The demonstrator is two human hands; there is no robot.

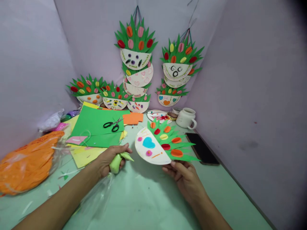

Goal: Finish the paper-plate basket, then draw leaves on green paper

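Observation:
My left hand (pixel 109 160) is closed around a clear plastic piping bag (pixel 115 164) filled with light green paste, its pointed tip toward the right. Between the thumb and fingers of my right hand (pixel 183 177) is the lower edge of a half paper plate flower basket (pixel 153 148), tilted above the table. A blue heart, pink-and-orange dots and orange strokes mark its white face. Green paper leaves with red, orange and yellow paper flowers fan out from it to the right. The bag's tip is a short way left of the plate, apart from it.
Green paper sheets (pixel 96 123) with black-handled scissors (pixel 113 124) lie at the left back, near an orange plastic-wrapped bundle (pixel 31 163). A white mug (pixel 186 118) and a phone (pixel 202 148) are at the right. Finished flower baskets (pixel 136 59) hang on and lean against the wall.

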